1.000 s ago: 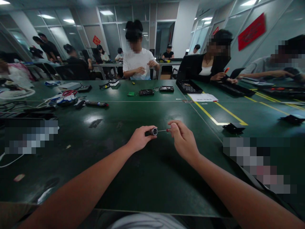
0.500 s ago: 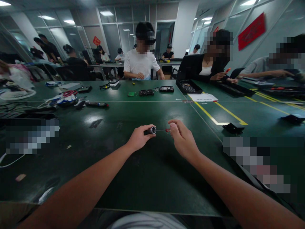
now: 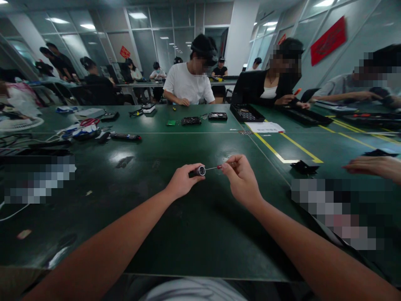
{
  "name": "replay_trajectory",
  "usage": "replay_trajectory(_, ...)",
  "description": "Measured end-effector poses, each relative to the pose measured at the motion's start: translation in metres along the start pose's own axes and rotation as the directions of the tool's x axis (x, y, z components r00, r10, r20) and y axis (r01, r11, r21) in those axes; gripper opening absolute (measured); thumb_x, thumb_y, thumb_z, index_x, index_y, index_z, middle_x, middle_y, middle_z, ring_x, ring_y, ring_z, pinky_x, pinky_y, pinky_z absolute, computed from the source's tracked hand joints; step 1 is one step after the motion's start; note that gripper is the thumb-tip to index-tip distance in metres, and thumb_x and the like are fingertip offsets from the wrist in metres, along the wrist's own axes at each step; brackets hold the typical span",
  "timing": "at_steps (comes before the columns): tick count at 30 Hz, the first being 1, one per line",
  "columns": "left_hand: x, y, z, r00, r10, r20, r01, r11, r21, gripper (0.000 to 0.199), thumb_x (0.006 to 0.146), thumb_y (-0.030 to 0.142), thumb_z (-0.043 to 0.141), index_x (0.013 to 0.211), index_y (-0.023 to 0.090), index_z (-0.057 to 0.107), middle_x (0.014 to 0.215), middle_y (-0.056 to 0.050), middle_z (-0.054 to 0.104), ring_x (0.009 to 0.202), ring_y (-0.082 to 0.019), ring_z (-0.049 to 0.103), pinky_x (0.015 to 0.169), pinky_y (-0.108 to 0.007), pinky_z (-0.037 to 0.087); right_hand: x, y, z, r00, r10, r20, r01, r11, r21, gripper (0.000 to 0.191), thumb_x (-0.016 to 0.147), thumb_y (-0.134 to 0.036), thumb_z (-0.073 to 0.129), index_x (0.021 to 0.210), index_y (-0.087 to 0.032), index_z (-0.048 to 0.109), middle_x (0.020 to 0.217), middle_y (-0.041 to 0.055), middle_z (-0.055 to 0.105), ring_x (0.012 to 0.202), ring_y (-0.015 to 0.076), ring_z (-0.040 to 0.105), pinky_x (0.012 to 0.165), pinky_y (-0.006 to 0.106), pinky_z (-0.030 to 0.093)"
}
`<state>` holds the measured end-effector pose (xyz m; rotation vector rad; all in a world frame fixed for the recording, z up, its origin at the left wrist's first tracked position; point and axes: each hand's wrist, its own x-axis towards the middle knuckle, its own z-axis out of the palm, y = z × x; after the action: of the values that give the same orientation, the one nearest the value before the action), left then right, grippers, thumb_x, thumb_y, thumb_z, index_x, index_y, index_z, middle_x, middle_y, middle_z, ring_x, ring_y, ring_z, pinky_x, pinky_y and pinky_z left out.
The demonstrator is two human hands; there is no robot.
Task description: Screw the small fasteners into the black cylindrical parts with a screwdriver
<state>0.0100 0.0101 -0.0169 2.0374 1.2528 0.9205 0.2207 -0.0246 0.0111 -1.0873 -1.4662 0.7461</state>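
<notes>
Between thumb and fingers, my left hand [image 3: 182, 182] grips a dark cylindrical part [image 3: 201, 170], its round open end facing me. My right hand [image 3: 242, 179] is closed on the red handle of a screwdriver [image 3: 220, 167]. The thin metal shaft points left, and its tip meets the right side of the cylindrical part; whether it sits in a screw is too small to tell. Both hands are held above the green table [image 3: 188, 234].
Further back lie a green board [image 3: 171, 123], black devices [image 3: 191, 121] and a black tray [image 3: 247, 113]. Cables and a dark tool [image 3: 126, 137] are at left. A person's hand [image 3: 372, 165] reaches in from the right, near a black piece [image 3: 304, 167]. People sit across the table.
My right fingers have curled round the screwdriver handle, which now tilts up to the right. Another person's hand has appeared at right. The person opposite has leaned to the right.
</notes>
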Motion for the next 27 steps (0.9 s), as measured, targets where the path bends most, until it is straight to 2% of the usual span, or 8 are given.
replay_trajectory(3, 0.000, -0.001, 0.002, 1.000, 0.005, 0.010, -0.005, 1.000, 0.022, 0.038, 0.084, 0.031, 0.076, 0.121, 0.027, 0.070, 0.115, -0.004, 0.072, 0.107, -0.025, 0.063, 0.098, -0.041, 0.046, 0.002, 0.000, 0.000, 1.000, 0.006, -0.013, -0.006, 0.999, -0.043, 0.018, 0.095, -0.043, 0.055, 0.098, -0.025, 0.054, 0.084, 0.0013, 0.064, 0.076, 0.0191, 0.060, 0.070, 0.034, 0.045)
replay_trajectory(6, -0.001, -0.002, 0.002, 1.000, 0.021, 0.020, -0.022, 0.999, 0.040, 0.037, 0.084, 0.031, 0.076, 0.121, 0.028, 0.071, 0.114, -0.004, 0.072, 0.106, -0.025, 0.063, 0.097, -0.041, 0.045, 0.002, -0.001, 0.000, 0.999, -0.011, -0.051, 0.005, 0.993, -0.121, 0.027, 0.101, -0.048, 0.043, 0.094, -0.025, 0.057, 0.077, 0.0005, 0.062, 0.072, 0.0187, 0.059, 0.070, 0.034, 0.044)
replay_trajectory(9, -0.001, 0.000, 0.001, 0.999, 0.023, 0.026, -0.024, 0.998, 0.054, 0.037, 0.084, 0.029, 0.076, 0.120, 0.027, 0.071, 0.113, -0.004, 0.073, 0.105, -0.024, 0.063, 0.097, -0.040, 0.045, 0.004, -0.001, 0.000, 0.998, -0.008, -0.058, -0.003, 0.983, -0.186, 0.030, 0.100, -0.048, 0.043, 0.089, -0.024, 0.059, 0.073, 0.0000, 0.060, 0.066, 0.0178, 0.056, 0.066, 0.034, 0.042)
replay_trajectory(13, 0.000, 0.000, 0.001, 1.000, 0.009, 0.001, -0.009, 1.000, 0.017, 0.038, 0.084, 0.028, 0.076, 0.122, 0.026, 0.070, 0.114, -0.004, 0.072, 0.106, -0.024, 0.063, 0.098, -0.040, 0.045, 0.007, 0.003, 0.001, 0.991, 0.094, -0.099, -0.093, 0.996, 0.013, 0.017, 0.093, -0.040, 0.056, 0.096, -0.024, 0.059, 0.080, 0.0002, 0.064, 0.071, 0.0174, 0.060, 0.069, 0.033, 0.047)
replay_trajectory(17, 0.000, 0.001, 0.000, 1.000, -0.004, -0.027, 0.003, 1.000, -0.024, 0.037, 0.086, 0.028, 0.074, 0.122, 0.025, 0.069, 0.113, -0.003, 0.072, 0.103, -0.023, 0.064, 0.096, -0.038, 0.046, 0.011, 0.011, 0.005, 0.979, 0.168, -0.117, -0.145, 0.972, 0.185, 0.023, 0.088, -0.045, 0.062, 0.089, -0.022, 0.063, 0.079, 0.0003, 0.064, 0.073, 0.0162, 0.060, 0.075, 0.034, 0.050)
replay_trajectory(20, -0.001, 0.005, -0.002, 0.999, 0.041, -0.009, -0.040, 0.997, 0.063, 0.037, 0.087, 0.029, 0.073, 0.123, 0.026, 0.069, 0.108, -0.003, 0.072, 0.100, -0.023, 0.063, 0.094, -0.038, 0.046, 0.016, 0.020, 0.006, 0.958, 0.271, -0.093, -0.229, 0.920, 0.318, 0.030, 0.086, -0.052, 0.064, 0.088, -0.022, 0.064, 0.078, 0.0011, 0.064, 0.070, 0.0166, 0.060, 0.072, 0.035, 0.053)
replay_trajectory(24, 0.001, 0.009, -0.006, 0.992, 0.129, -0.003, -0.126, 0.969, 0.213, 0.033, 0.088, 0.030, 0.072, 0.121, 0.027, 0.069, 0.105, -0.004, 0.071, 0.099, -0.024, 0.061, 0.096, -0.042, 0.043, 0.023, 0.029, 0.001, 0.879, 0.477, -0.003, -0.423, 0.782, 0.457, 0.032, 0.087, -0.054, 0.060, 0.074, -0.024, 0.056, 0.060, -0.0023, 0.051, 0.052, 0.0152, 0.050, 0.061, 0.037, 0.055)
replay_trajectory(27, 0.003, 0.008, -0.007, 0.995, 0.094, 0.013, -0.095, 0.968, 0.234, 0.031, 0.088, 0.029, 0.072, 0.119, 0.026, 0.069, 0.102, -0.003, 0.071, 0.096, -0.024, 0.061, 0.095, -0.042, 0.043, 0.024, 0.030, -0.001, 0.867, 0.496, -0.056, -0.410, 0.771, 0.487, 0.028, 0.088, -0.048, 0.062, 0.073, -0.024, 0.056, 0.060, -0.0025, 0.051, 0.051, 0.0141, 0.048, 0.060, 0.035, 0.054)
